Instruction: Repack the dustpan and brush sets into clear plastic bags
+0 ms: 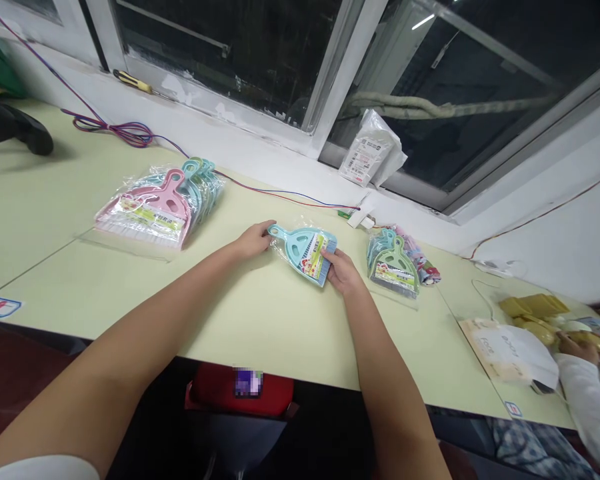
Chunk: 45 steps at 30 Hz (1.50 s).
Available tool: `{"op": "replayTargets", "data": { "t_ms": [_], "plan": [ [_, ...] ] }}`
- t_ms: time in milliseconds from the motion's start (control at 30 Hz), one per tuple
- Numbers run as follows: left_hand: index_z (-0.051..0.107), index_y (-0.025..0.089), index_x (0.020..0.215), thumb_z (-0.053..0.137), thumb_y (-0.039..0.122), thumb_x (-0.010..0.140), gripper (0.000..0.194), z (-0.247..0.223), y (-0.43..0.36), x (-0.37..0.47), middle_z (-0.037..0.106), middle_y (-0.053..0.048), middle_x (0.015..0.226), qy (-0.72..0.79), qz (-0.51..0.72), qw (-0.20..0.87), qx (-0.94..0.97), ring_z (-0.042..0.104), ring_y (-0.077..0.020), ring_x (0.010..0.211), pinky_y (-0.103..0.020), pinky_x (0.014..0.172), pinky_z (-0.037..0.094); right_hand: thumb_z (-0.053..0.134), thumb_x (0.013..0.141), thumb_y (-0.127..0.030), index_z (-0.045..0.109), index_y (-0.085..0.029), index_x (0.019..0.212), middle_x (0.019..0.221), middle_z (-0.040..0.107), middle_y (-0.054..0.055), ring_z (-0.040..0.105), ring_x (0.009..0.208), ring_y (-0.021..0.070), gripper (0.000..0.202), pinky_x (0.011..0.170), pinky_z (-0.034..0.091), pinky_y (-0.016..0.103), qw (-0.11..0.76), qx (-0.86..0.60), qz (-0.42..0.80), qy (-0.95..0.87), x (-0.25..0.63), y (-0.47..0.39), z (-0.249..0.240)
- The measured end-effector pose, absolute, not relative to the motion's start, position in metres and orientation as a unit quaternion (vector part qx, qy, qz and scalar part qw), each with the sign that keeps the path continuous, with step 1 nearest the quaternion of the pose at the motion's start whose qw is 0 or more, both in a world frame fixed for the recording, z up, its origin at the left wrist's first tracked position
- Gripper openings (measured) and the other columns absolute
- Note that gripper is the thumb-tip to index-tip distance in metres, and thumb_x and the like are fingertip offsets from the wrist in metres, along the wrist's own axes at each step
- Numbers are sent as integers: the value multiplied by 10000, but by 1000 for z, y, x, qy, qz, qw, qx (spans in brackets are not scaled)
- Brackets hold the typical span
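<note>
A light blue dustpan-and-brush set [296, 248] in clear plastic wrap lies between my hands, its handle pointing left and its bristles to the right. My left hand [256, 240] pinches the wrap at the handle's ring. The bristle end is gripped by my right hand [341, 270], thumb on top over the printed label. To the left, several wrapped sets lean in a row, a pink one [153, 208] in front of blue ones. Nearer the right side, a smaller group has a green set [395, 270] in front.
A cable bundle [125, 132] and a screwdriver [139, 83] are at the back left. A white packet [370, 150] leans at the window. Patterned cloth [417, 257] lies behind the green set. Another person's hand [577, 348] is at the far right, near yellow items [535, 305].
</note>
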<state>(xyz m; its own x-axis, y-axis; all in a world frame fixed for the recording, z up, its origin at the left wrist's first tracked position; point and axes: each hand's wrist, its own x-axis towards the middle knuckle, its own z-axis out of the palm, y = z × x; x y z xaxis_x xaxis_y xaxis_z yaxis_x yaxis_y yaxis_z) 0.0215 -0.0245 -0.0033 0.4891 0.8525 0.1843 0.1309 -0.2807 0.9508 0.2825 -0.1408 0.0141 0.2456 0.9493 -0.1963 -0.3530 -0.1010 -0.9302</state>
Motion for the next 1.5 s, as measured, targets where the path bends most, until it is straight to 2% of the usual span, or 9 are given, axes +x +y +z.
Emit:
{"op": "replayTargets", "data": {
  "t_ms": [100,200,300,567,833,1033,1167,1300,1500],
  "plan": [
    [593,188,1354,641,186,781,574,3,-29,24,668,-43,863,371,379,550,645,604,-170,652,-317,656,491,808,777,-120,690,-179,1048,1051,796,78,773,952,245,301,911,658,411,612,-504,534,-294,283,-141,15],
    [395,211,1512,692,249,828,746,12,-37,26,698,-53,903,387,380,598,591,630,-170,637,-351,687,517,803,774,-117,692,-177,1048,1055,796,80,771,964,247,302,927,652,417,622,-503,525,-289,284,-140,16],
    [299,200,1535,738,260,834,829,17,-44,25,677,-13,808,372,369,590,614,632,-163,640,-337,686,512,813,770,-132,694,-169,1077,1060,795,93,770,971,255,331,938,647,426,627,-500,521,-293,286,-140,16],
    [497,185,1292,716,140,792,548,19,-44,23,623,25,725,382,399,581,597,586,-131,584,-294,616,477,824,758,-145,705,-182,1079,1050,797,79,770,928,239,344,876,663,402,626,-508,506,-307,288,-140,17],
    [545,188,1205,708,132,735,501,21,-42,23,633,8,744,428,406,566,576,601,-147,573,-305,606,501,833,739,-134,698,-199,1074,1018,799,56,769,887,215,367,826,665,361,627,-523,491,-304,286,-142,23],
    [647,210,1127,750,427,798,407,19,-34,23,685,-87,1045,421,450,572,541,685,-206,838,-317,649,551,873,697,-177,691,-214,1075,947,799,37,768,825,226,421,773,662,359,597,-532,489,-349,280,-150,32],
    [718,153,958,754,596,789,476,21,-31,22,719,-150,1101,419,419,594,544,684,-208,805,-328,642,556,913,675,-224,692,-223,1152,990,802,45,775,820,233,526,750,654,344,522,-505,552,-410,273,-157,36],
    [762,144,865,825,503,738,386,24,-33,20,744,-131,922,447,408,577,549,636,-177,668,-306,558,512,919,683,-229,703,-227,1184,956,805,45,776,803,230,546,734,644,328,481,-497,577,-434,269,-160,36],
    [699,163,790,752,402,783,246,21,-34,21,738,-100,904,456,427,548,557,638,-163,637,-266,484,454,904,708,-234,702,-240,1179,978,804,43,775,796,226,513,678,638,308,482,-499,571,-438,270,-158,34]
  ]
}}
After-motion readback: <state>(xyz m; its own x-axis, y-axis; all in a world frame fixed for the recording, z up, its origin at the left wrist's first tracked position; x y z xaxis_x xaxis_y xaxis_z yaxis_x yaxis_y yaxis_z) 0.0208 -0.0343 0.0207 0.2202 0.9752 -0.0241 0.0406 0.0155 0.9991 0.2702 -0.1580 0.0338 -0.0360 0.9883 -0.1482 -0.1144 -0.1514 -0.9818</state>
